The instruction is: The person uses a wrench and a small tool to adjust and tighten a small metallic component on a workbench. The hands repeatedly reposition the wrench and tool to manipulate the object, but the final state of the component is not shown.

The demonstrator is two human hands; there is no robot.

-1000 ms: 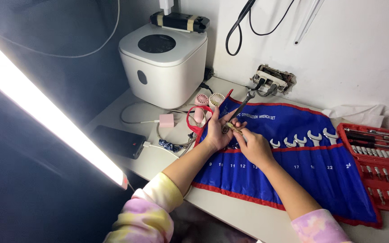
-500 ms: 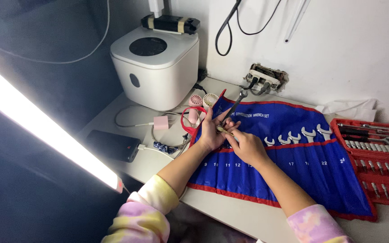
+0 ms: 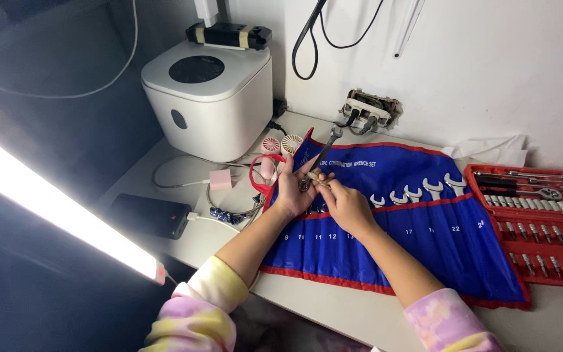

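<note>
Two hands meet over the upper left part of the blue wrench roll (image 3: 425,228): the left hand (image 3: 292,189) holds a wrench (image 3: 324,151) by its lower end, fingers closed around it, its open head pointing up toward the wall. The right hand (image 3: 346,205) pinches a small brownish piece (image 3: 315,179) against that lower end. To do this well, I think the left hand should keep the wrench steady, low over the roll, so a slipped piece lands on cloth.

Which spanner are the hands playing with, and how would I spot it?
Find the blue tool roll on the white table. At its top left corner, the left hand holds a silver spanner. It alone sticks up, while the other spanners sit in their pockets.
</note>
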